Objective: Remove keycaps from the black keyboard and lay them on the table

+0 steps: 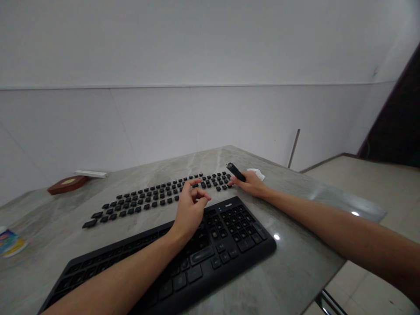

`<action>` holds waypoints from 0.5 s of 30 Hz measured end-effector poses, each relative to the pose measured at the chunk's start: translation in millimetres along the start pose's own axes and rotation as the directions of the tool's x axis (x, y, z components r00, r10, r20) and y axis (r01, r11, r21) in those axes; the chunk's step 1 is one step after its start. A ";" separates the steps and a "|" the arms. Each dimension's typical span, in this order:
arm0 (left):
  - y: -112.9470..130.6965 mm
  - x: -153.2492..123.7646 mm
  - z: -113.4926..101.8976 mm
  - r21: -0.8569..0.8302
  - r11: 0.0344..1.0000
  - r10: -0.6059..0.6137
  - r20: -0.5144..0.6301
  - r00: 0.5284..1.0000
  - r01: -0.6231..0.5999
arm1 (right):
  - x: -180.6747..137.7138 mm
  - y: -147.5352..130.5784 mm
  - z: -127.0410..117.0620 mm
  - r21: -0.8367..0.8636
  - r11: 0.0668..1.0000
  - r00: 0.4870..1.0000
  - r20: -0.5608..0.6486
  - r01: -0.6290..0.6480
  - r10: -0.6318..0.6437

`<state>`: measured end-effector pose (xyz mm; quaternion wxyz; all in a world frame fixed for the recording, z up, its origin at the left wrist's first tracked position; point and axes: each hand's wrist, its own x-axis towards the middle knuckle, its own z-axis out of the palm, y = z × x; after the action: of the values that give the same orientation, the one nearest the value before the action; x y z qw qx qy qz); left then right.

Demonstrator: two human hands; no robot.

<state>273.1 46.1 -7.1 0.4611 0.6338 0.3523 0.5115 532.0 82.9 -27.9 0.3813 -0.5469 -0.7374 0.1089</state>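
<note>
My right grip (252, 183) closes round a slim black plastic tool (235, 171) beside the rows of loose black plastic keycaps (144, 199). My left grip (192, 205) hovers half-curled just short of them; whether it pinches one, I cannot tell. Caps seem light, slick: pinch their sides.

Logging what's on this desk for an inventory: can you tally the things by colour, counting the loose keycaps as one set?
Black: 3 (keyboard, keycap set, tool held in the right hand)
White: 2 (cloth, flat strip)
Red-brown: 1 (flat block)
Multicoloured: 1 (packet at the left edge)
Total: 7
</note>
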 end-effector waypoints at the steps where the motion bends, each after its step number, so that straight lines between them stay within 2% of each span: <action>1: -0.1 0.1 -0.1 0.004 1.000 0.002 0.001 1.000 -0.002 | 0.1 -0.5 -0.1 0.000 1.000 1.000 0.000 0.002 -0.002; 12: 0.6 -1.0 -0.1 0.046 0.999 0.020 0.015 1.000 -0.021 | -1.5 -2.0 -2.5 0.059 0.998 0.998 -0.052 0.029 -0.026; 15: 0.0 -2.7 0.6 0.160 0.985 0.046 0.124 0.991 -0.066 | -0.7 -0.5 -4.7 0.102 0.993 0.996 -0.079 0.055 -0.047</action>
<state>273.0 43.5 -8.1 0.4132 0.7088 0.3468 0.4546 534.9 80.9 -24.7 0.4398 -0.5109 -0.7294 0.1163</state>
